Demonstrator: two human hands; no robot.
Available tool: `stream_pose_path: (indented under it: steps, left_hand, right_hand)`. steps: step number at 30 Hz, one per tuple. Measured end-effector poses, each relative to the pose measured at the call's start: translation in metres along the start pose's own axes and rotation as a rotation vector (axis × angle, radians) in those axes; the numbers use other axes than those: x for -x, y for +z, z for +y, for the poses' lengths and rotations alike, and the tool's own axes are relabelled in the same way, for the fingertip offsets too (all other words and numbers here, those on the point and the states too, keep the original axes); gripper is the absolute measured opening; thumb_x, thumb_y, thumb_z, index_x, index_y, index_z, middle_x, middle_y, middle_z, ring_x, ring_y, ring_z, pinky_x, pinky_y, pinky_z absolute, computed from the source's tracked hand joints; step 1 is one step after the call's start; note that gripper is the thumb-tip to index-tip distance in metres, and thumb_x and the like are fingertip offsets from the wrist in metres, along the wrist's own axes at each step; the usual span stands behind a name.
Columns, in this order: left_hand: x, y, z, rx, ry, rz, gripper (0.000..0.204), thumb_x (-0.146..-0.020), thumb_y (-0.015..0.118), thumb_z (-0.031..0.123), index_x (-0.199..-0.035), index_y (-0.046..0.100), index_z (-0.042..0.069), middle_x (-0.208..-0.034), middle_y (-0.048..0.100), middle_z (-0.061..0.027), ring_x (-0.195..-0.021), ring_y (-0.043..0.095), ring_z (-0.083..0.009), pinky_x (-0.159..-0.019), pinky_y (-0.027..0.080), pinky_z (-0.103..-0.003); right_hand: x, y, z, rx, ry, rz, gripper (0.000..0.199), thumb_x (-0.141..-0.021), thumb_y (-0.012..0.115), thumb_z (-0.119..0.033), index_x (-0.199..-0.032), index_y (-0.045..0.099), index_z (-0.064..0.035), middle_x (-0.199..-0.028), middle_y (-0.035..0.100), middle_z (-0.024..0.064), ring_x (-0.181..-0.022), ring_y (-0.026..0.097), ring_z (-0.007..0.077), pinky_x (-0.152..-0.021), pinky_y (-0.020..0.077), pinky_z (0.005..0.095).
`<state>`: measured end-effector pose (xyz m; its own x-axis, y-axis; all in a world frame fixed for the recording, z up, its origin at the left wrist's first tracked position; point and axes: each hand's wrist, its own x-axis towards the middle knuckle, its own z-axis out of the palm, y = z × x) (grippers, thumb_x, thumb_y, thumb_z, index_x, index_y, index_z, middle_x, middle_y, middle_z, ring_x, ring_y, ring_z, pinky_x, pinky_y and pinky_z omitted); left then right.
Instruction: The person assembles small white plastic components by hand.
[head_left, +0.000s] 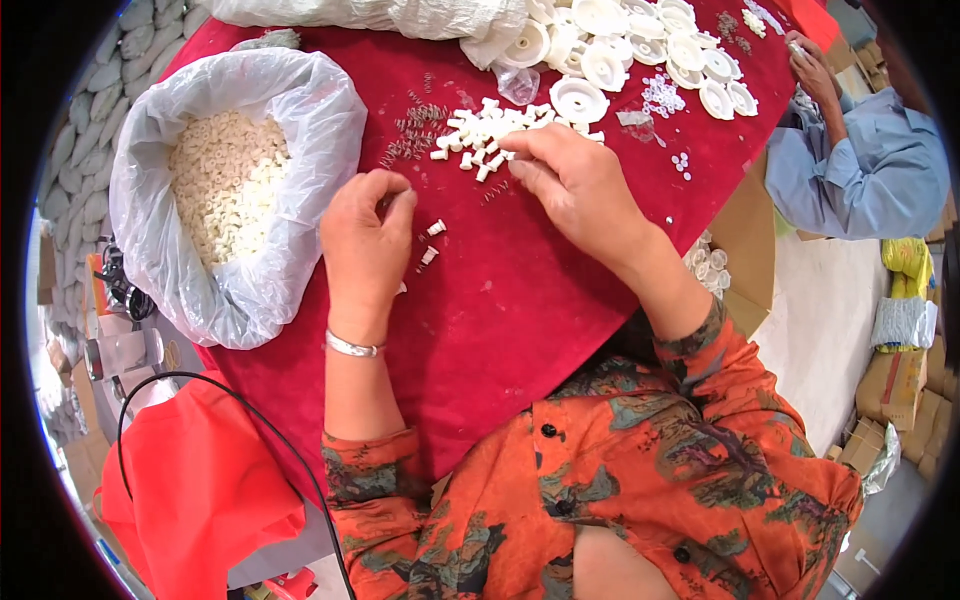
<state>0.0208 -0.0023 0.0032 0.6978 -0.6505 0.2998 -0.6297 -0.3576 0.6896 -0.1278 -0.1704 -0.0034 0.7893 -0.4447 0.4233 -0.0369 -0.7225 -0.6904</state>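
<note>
My right hand (583,190) reaches to the edge of a pile of small white plastic pegs (485,128). Its thumb and forefinger close about one peg at the pile's right side. To the left, my left hand (368,235) hovers over the red cloth with its fingers curled in and thumb bent toward them; whatever they hold, if anything, is hidden. Beside it lie two pegs with springs (433,240) on them. Loose metal springs (415,130) are heaped left of the peg pile, and a single spring (493,192) rests below it.
A plastic-lined container (330,110) full of small cream pieces stands at left. White round plastic parts (600,65) and tiny clear discs (662,95) lie at the far side. A black cable (235,388) curves at lower left. Another person's blue sleeve (860,165) is at right.
</note>
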Motion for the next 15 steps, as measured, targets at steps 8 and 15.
stream_pose_path:
  steps: [8,15]
  left_hand:
    - [0.0,-0.004,0.009,-0.345,0.284,-0.088,0.007,-0.079,0.065,0.004,-0.085,0.067,0.001,-0.08,0.062,-0.0118,-0.07,0.06,-0.0272,-0.063,0.047,-0.033]
    - [0.017,0.036,0.044,-0.142,0.374,-0.013,0.013,-0.077,0.062,-0.001,-0.09,0.064,0.0,-0.084,0.061,-0.0135,-0.077,0.06,-0.0315,-0.067,0.049,-0.039]
  right_hand:
    - [-0.014,0.011,0.003,0.355,-0.123,-0.121,0.016,-0.081,0.063,-0.006,-0.095,0.067,-0.0087,-0.08,0.059,0.0105,-0.072,0.062,0.0303,-0.063,0.0511,0.0395]
    - [-0.025,0.01,-0.002,0.425,-0.161,-0.34,0.012,-0.08,0.057,-0.01,-0.088,0.066,-0.0059,-0.087,0.063,0.0139,-0.08,0.065,0.033,-0.07,0.0533,0.0435]
